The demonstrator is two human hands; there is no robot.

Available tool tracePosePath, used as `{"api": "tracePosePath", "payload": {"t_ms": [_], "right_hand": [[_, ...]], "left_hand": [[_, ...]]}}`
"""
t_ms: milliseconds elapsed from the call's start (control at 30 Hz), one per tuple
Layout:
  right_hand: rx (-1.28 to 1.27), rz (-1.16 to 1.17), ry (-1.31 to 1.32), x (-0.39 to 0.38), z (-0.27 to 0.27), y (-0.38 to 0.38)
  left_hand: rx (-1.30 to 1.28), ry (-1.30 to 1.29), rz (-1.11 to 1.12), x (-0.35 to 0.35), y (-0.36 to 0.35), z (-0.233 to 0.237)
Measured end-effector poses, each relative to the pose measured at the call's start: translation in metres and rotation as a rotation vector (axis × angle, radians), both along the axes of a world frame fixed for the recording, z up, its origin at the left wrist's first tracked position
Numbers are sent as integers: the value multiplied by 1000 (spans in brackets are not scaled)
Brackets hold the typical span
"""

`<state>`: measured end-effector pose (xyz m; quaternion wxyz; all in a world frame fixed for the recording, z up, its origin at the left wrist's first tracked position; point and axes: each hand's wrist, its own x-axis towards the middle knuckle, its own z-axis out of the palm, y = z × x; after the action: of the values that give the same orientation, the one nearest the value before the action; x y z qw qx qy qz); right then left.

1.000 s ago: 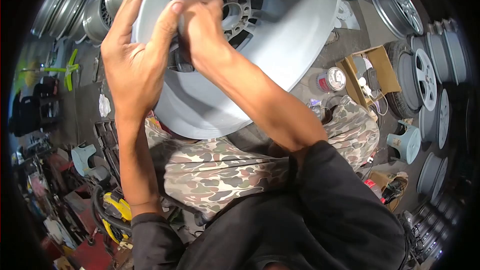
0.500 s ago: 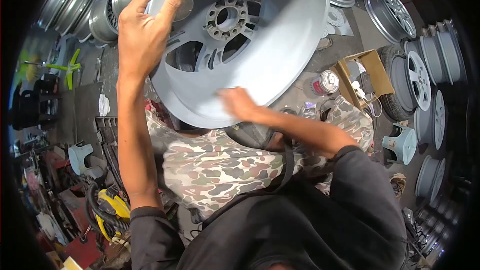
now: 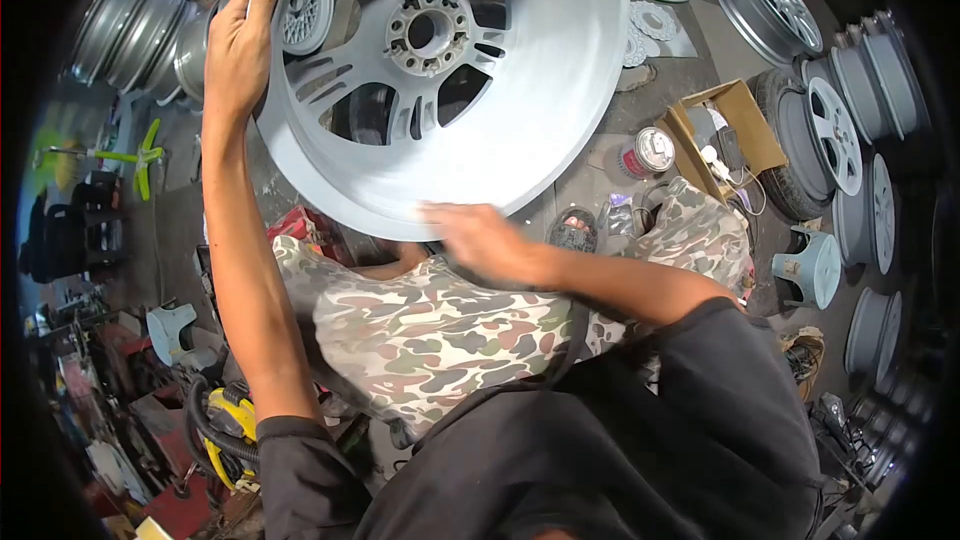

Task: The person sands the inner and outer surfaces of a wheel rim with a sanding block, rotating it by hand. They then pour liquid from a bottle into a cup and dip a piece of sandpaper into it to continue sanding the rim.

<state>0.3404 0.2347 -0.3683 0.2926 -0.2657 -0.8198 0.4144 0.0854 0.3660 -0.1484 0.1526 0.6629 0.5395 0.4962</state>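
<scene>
A grey alloy wheel rim (image 3: 560,155) is tilted up before my knees, its hollow inner side facing me, with the spokes and bolt-hole hub in the middle. At its upper left edge my left hand (image 3: 243,35) grips the lip, thumb on the near side and fingers behind. My right hand (image 3: 480,240) is at the rim's near lower edge, fingertips at the lip. Motion blurs its fingers, and whether anything lies under them cannot be made out. Light dust-like haze shows on the inner barrel.
Several wheel rims (image 3: 770,10) stand at right and upper left. A paint tin (image 3: 650,152) and an open cardboard box (image 3: 775,135) with a cable sit right of the wheel. A blue stool (image 3: 810,268) is farther right; a yellow-black machine with a hose (image 3: 230,415) lies lower left.
The wheel and my left hand have shifted left and slightly up in view. My right hand has gone from the inner barrel to the near lip.
</scene>
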Motion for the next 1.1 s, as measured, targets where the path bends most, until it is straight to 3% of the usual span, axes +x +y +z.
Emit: {"api": "tracePosePath", "payload": {"t_ms": [33,100,133,200,233,267,300,367,400,467,533,567,600,700,767,833,867,933,1033,1067,1100], "right_hand": [[294,5,0,30,-39,14],[388,-23,-274,74,-37,34],[396,-29,-278,69,-19,34],[-44,70,-587,36,8,29],[-41,40,-285,5,5,19],[-58,44,-112,-26,36,12],[-432,-17,126,-49,95,7],[-190,-286,454,-92,133,20],[-187,-298,456,-88,130,17],[-208,-156,358,-74,109,12],[-283,83,60,-21,28,16],[-175,108,-24,21,-10,29],[-78,100,-401,61,-31,49],[428,-65,-509,132,-75,136],[238,-13,-783,109,-82,137],[123,50,-391,33,-72,91],[176,-14,-166,-24,-93,72],[-210,-61,48,-100,14,54],[-473,-304,683,-147,94,65],[-472,-300,679,-139,88,63],[-442,-162,448,-120,72,60]], "left_hand": [[12,4,4,-2,-1,0],[30,-11,-31,-8,2,-2],[31,-5,-14,-7,3,-1],[44,2,-8,-4,5,2],[8,-33,11,-5,2,3],[-34,-68,32,-6,0,2],[-40,-63,25,-10,1,1],[-54,-47,25,-18,5,-1],[-32,-14,49,-19,7,0],[-43,16,77,-18,6,3],[-57,13,109,-23,9,2],[-64,6,116,-22,8,1],[-32,7,90,-18,6,3],[-7,7,49,-22,8,1],[-49,-34,56,-21,8,5],[-23,-43,64,-17,3,6],[-10,-46,63,-15,0,7],[-13,-40,60,-15,-3,6],[-89,-28,98,-12,-5,9],[-100,59,117,-6,-8,11],[-111,146,134,0,-10,13]]}}
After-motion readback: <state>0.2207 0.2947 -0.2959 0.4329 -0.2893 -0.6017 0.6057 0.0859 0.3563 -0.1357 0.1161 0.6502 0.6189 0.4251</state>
